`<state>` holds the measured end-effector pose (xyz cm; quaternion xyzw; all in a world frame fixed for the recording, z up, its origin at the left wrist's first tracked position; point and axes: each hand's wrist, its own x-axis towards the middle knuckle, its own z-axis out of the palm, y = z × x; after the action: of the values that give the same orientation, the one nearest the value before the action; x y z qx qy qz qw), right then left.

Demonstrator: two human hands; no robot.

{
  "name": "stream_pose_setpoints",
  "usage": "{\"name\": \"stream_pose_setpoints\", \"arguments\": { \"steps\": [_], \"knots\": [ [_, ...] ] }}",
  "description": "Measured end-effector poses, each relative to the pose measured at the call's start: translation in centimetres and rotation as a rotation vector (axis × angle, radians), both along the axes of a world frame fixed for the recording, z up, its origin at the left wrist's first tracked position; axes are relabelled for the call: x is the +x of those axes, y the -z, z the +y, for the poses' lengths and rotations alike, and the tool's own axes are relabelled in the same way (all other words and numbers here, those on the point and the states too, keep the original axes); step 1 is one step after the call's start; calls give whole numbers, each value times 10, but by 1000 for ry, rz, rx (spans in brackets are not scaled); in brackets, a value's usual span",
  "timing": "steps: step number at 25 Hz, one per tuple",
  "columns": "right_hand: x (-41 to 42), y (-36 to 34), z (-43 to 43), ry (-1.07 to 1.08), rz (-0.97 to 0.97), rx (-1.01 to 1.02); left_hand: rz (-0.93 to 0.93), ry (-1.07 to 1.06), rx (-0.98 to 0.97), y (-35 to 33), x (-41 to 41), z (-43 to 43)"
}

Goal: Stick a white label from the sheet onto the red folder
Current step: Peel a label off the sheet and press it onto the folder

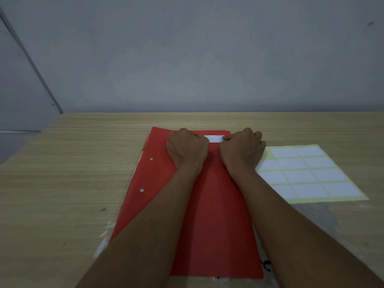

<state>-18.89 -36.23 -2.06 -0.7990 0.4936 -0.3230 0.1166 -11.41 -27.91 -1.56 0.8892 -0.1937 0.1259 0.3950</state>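
Red folder (216, 215) front and centre, lying flat on the wooden table (62, 183) with its near edge close to the viewer and its long side running away toward the wall. Two bare forearms come in over it from below, crossing the cover. Two small metal studs (146, 174) sit along the folder's left margin, and a strip of clear plastic (104, 235) peeks out from under its left edge. Further up, both hands are down on the far end of the folder: left hand (187, 148) curled, knuckles up, right hand (241, 150) the same, and between them lies the white label (215, 138), flat on the red cover just short of the far edge. Fingertips of each hand press on one end of the label, fingers folded in rather than spread; neither hand clutches anything. Off to the right, beside the folder, rests the label sheet (311, 173), pale yellow backing with rows of white rectangles. Beyond it all, a plain grey wall (187, 59).
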Motion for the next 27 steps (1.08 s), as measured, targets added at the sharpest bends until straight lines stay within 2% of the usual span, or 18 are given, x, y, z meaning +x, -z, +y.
{"name": "stream_pose_setpoints", "arguments": {
  "steps": [4,9,11,15,21,27],
  "knots": [
    [-1,-2,1,-29,-102,37,-20,82,61,-3,-2,2],
    [0,0,1,-290,-12,-9,-16,145,73,0,2,-1],
    [-2,-1,3,-238,-31,-13,-12,132,64,1,3,-1],
    [-1,-4,5,6,-44,-28,17,78,12,3,6,-2],
    [-2,-1,5,-121,-43,-35,56,35,-102,4,3,-1],
    [-3,-4,5,23,-53,19,66,49,-76,2,3,0]
  ]
}}
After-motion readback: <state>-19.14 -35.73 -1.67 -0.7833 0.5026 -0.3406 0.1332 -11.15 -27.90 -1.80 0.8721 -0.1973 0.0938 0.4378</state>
